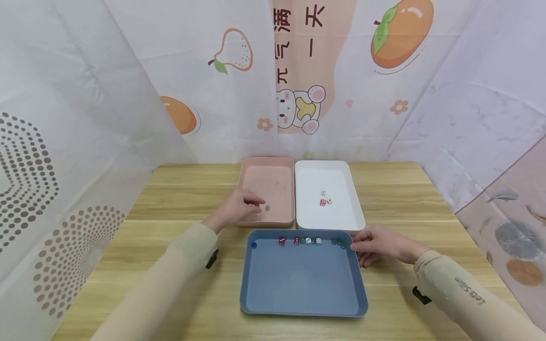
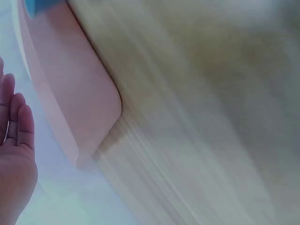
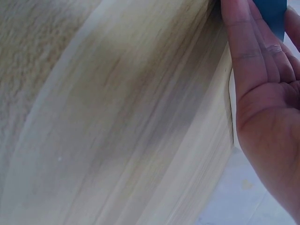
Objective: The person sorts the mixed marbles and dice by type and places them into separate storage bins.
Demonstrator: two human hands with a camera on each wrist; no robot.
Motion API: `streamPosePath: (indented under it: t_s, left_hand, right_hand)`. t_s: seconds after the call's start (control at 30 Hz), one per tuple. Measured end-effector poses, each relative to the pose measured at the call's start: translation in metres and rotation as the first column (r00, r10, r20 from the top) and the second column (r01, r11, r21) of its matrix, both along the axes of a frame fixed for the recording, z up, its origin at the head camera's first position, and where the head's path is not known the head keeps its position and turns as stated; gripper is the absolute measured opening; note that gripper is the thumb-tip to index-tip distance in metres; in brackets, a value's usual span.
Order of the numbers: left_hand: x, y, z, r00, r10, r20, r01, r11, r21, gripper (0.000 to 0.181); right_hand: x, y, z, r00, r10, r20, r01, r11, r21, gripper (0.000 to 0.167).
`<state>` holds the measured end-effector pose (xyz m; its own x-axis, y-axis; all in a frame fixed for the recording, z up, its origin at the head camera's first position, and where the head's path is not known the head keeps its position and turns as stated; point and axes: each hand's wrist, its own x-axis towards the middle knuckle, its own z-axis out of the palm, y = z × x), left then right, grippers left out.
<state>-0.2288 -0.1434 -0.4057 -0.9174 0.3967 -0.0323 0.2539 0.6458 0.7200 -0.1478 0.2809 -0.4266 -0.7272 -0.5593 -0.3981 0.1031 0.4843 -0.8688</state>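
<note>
My left hand (image 1: pixel 240 204) is over the left side of the pink tray (image 1: pixel 266 161), its fingers extended and holding nothing I can see. A small greenish bead (image 1: pixel 267 208) shows just beside those fingertips. In the left wrist view, the left hand's fingers (image 2: pixel 24 126) look straight. At the blue tray's right side, my right hand (image 1: pixel 379 244) pinches the rim near the back corner, thumb at the edge and fingers outside. Along the back of the blue tray (image 1: pixel 304 284) lie red dice (image 1: pixel 282 241), white dice (image 1: pixel 309 240), a blue bead (image 1: pixel 254 245) and several dark greenish beads (image 1: pixel 340 242).
The white tray (image 1: pixel 326 166) stands right of the pink one, behind the blue tray. It holds a red die (image 1: pixel 323 202) and pale dice (image 1: pixel 323 192). All three trays sit on a wooden table (image 1: pixel 192 189), with printed curtains (image 1: pixel 204 104) behind and at the sides.
</note>
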Motion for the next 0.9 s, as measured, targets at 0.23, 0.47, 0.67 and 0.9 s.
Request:
streamPosePath:
  t_s: [0.23,0.47,0.67,0.9]
  left_hand:
    - [0.041,-0.009,0.0,0.998,-0.055,-0.013,0.055,0.998,-0.028,0.021]
    - [0.067,-0.012,-0.016,0.993,-0.075,-0.086,0.073,0.997,-0.029,0.02]
    - [0.075,-0.01,-0.027,0.996,-0.027,-0.086,0.025,1.0,-0.015,0.022]
    - [0.081,-0.006,-0.035,0.996,0.023,-0.086,-0.023,1.0,0.0,0.02]
  right_hand:
    - [0.0,0.001,-0.001,1.0,0.002,-0.001,-0.002,1.0,-0.004,0.023]
    - [-0.001,0.001,-0.003,1.0,-0.01,0.002,0.01,1.0,-0.005,0.024]
    - [-0.002,0.002,-0.005,1.0,-0.011,-0.003,0.011,1.0,-0.011,0.025]
    - [-0.001,0.003,-0.005,1.0,-0.01,-0.005,0.01,1.0,-0.014,0.025]
